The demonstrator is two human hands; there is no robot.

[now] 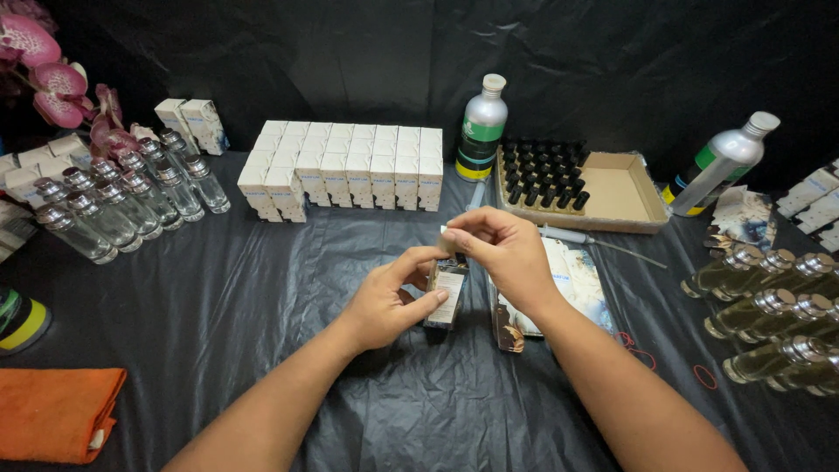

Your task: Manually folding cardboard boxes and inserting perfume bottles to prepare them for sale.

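I see both hands meeting over the middle of the black plastic sheet (262, 297) that covers the table. My left hand (389, 301) is wrapped around a small dark box (447, 297), fingers curled about its lower side and thumb pressed along the front, holding it tilted just above the sheet. My right hand (507, 253) comes in from above, thumb and forefinger pinched shut on the box's pale top flap (447, 234), the other fingers folded. Just beside the box on the right lies a stack of flat printed cartons (572, 284), partly under the right wrist. Behind the hands stands a block of white boxes (350, 166) in rows, and next to it a silver bottle with a green label (481, 127). A cardboard tray (625, 192) holds black caps (542, 175) in its left half, with a syringe (585, 240) lying in front of it. Clear empty glass bottles (122, 197) cluster at far left, filled yellowish bottles (778, 315) lie at far right, and an orange cloth (57, 411) sits at the lower left corner
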